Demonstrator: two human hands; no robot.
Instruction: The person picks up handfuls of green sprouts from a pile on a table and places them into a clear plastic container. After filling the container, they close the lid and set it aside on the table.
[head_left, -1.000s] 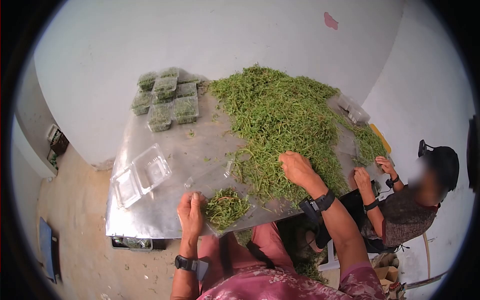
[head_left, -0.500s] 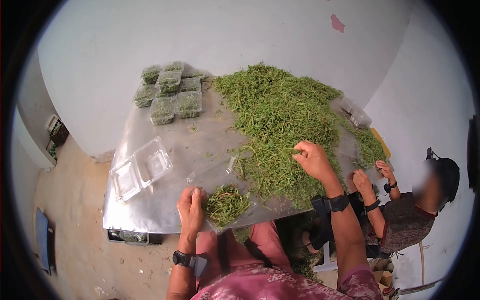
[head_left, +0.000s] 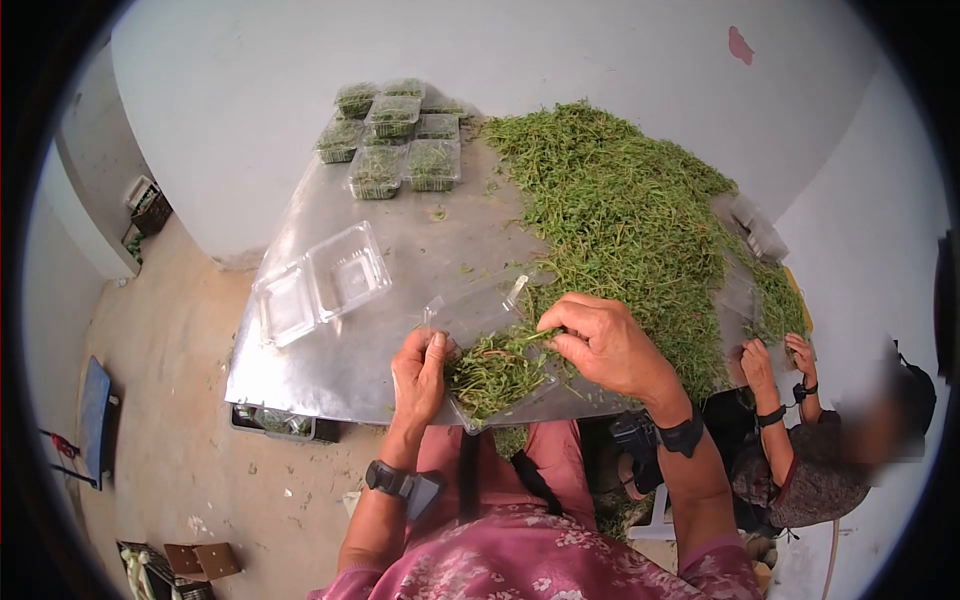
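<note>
My left hand [head_left: 420, 372] is closed on the left edge of an open clear plastic box [head_left: 468, 420] at the table's near edge. Green sprigs [head_left: 495, 375] fill that box in a loose heap. Over its right side, my right hand [head_left: 545, 335] pinches a few green stems between thumb and fingers. Beyond and to the right lies a large pile of greens [head_left: 630, 215]. A second clear box [head_left: 350, 270], opened flat with nothing in it, rests on the metal table [head_left: 420, 250] to the left.
Closed boxes of greens [head_left: 378, 172] are stacked at the back left. Clear boxes [head_left: 760, 230] stand behind the pile at right. A co-worker [head_left: 810, 470] sits at the right, hands by the greens. A dark crate [head_left: 325, 430] is below the table's left edge.
My right hand has moved from the large pile to the filled box, carrying stems. My left hand still holds the box. The view has shifted, so the table appears higher and further right.
</note>
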